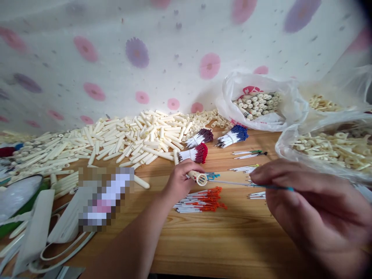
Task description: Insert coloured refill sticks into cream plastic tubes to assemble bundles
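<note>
My left hand [180,179] is closed around a cream multi-colour pen barrel [201,178], its round slotted end facing me. Pinched in the fingers of my right hand [314,209] is a thin ink refill [232,183] with a blue end. The refill's far tip points at the barrel's open end; whether it is inside I cannot tell. Just below my left hand lie loose orange-ended refills [197,202], with a few blue-ended ones [213,176] behind the barrel. Short rows of green-ended [247,154] and yellow-ended refills [243,169] lie beyond my right hand.
Banded refill bundles in red [193,154], maroon [200,138] and blue [233,136] lie farther back. A heap of cream barrels [136,137] covers the back left. Plastic bags [229,87] of parts stand at the right. White casings [36,232] and a cord lie front left.
</note>
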`<state>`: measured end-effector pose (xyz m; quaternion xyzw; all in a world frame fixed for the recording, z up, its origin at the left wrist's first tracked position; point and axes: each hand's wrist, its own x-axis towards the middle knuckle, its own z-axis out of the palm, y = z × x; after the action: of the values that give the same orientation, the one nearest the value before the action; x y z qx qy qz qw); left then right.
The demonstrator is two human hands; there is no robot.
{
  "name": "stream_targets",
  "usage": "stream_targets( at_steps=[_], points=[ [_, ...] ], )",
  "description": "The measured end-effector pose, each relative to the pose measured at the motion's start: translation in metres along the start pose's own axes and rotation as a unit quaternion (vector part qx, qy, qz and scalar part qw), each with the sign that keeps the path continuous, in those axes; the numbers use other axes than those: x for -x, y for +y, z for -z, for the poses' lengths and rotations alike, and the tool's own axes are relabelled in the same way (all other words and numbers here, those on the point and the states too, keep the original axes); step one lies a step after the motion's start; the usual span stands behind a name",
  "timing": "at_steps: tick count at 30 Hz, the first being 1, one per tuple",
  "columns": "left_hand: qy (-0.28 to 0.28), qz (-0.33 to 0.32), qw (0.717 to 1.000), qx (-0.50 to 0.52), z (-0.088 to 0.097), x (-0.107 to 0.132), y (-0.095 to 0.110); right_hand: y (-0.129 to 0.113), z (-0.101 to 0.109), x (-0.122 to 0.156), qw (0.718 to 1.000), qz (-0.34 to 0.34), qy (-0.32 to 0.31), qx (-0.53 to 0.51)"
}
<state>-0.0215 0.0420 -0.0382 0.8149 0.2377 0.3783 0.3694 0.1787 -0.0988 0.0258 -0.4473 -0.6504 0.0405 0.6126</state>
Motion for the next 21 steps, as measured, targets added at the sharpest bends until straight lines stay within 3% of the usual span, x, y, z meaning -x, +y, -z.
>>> stream_targets(
  at_steps=[3, 7, 21],
  points=[
    [-0.011, -0.01, 1.0, 0.005, -0.003, 0.001, -0.002, -0.008, 0.002, -0.004, 0.992, 0.07, -0.093, 0.048],
    [-0.024, 0.002, 1.0, 0.001, -0.004, 0.001, -0.002, -0.005, -0.004, -0.012, 0.979, 0.143, -0.118, 0.082],
    [-0.075, 0.026, 0.997, 0.019, -0.006, -0.002, 0.002, -0.005, -0.005, -0.016, 0.974, 0.129, -0.155, 0.101]
  ],
)
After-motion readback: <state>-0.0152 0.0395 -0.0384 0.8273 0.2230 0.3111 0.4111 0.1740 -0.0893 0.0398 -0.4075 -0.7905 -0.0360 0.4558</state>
